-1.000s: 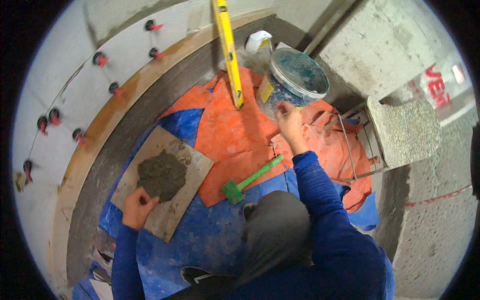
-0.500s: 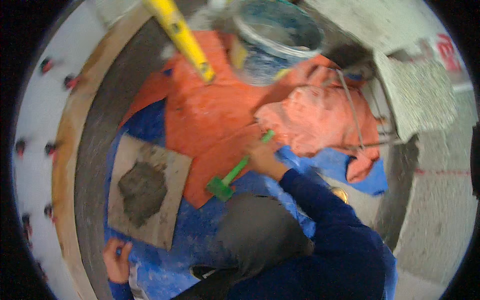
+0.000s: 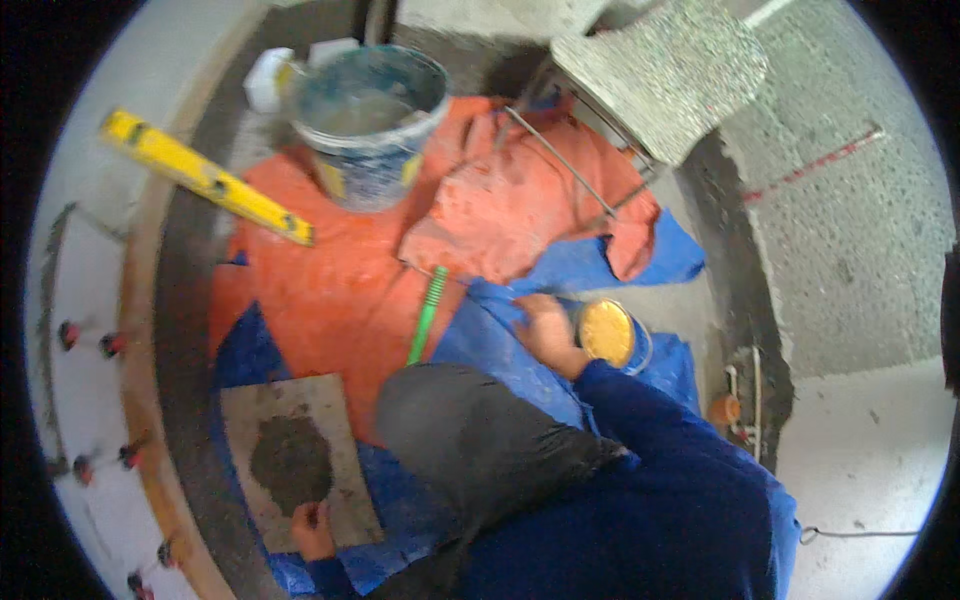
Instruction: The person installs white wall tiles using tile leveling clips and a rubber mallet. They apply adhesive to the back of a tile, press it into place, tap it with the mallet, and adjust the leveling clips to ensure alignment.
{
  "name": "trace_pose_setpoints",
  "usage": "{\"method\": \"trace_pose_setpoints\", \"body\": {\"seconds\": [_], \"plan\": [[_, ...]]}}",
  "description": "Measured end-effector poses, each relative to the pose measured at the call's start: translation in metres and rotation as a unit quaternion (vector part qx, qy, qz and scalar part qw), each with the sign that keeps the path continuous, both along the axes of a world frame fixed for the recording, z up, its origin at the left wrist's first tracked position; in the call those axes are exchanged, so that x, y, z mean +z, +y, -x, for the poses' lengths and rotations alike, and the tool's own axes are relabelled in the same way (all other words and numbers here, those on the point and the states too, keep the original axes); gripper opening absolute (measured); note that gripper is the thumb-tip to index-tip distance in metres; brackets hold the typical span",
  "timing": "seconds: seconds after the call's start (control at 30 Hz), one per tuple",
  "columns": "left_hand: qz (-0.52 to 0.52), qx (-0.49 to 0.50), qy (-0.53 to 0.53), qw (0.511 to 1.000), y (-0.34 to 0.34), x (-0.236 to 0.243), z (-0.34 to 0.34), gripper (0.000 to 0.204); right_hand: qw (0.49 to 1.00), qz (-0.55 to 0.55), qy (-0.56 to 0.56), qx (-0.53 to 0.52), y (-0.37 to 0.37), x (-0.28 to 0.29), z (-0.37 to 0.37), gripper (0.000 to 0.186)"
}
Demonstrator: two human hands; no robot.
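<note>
My left hand [image 3: 312, 530] is at the near edge of a flat board [image 3: 350, 490], its fingers curled together beside a dark grey mound of mortar [image 3: 290, 460]. Whether it pinches anything small cannot be made out. My right hand [image 3: 548, 333] is over the blue sheet [image 3: 490, 335], empty as far as I can see, with its fingers somewhat apart and slightly blurred. Just right of it is a small round tub [image 3: 607, 333] with yellow showing on top. A green mallet's handle [image 3: 428, 315] lies on the orange sheet [image 3: 320, 310]; my grey-clad knee hides its head.
A dirty bucket [image 3: 370, 130] stands at the back. Beside it a yellow spirit level [image 3: 210, 180] slants toward the wall. A rough speckled slab [image 3: 665, 75] and metal rods [image 3: 565, 165] are at back right. Red-and-black clips [image 3: 112, 344] stud the left wall; pipe fittings [image 3: 742, 410] are at right.
My right hand has let go of the green mallet and moved right toward the tub. My left hand has moved onto the board's near edge. The view has shifted right.
</note>
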State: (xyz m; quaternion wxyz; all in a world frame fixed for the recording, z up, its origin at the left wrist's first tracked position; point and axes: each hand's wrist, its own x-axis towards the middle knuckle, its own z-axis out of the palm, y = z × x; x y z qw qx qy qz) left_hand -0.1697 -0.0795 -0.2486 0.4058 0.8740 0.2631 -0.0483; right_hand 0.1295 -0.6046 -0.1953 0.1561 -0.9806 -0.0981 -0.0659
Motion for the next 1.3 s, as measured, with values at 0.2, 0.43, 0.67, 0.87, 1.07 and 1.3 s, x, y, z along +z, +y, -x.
{"method": "trace_pose_setpoints", "body": {"seconds": [0.2,0.43,0.67,0.87,1.07,1.3], "plan": [[0.011,0.028,0.063,0.998,0.012,-0.053,0.025,0.025,0.976,-0.173,-0.13,-0.021,0.05,0.127,-0.089,0.027],[0.013,0.063,0.135,0.989,0.033,-0.044,0.078,0.034,0.954,-0.245,-0.126,0.118,0.171,0.159,-0.365,0.02],[-0.256,0.267,0.193,0.909,-0.009,0.137,0.117,0.034,0.917,0.068,0.251,0.302,0.257,0.071,-0.534,0.042],[-0.204,0.504,0.148,0.826,-0.058,0.246,0.104,0.03,0.86,0.244,0.275,0.355,0.278,-0.019,-0.509,0.041],[-0.231,0.484,0.149,0.831,-0.105,0.264,0.053,0.03,0.704,0.497,0.168,0.479,0.275,-0.066,-0.492,0.036],[-0.231,0.509,0.15,0.815,-0.166,0.278,0.051,0.03,0.731,0.46,0.163,0.476,0.263,-0.053,-0.489,0.031]]}}
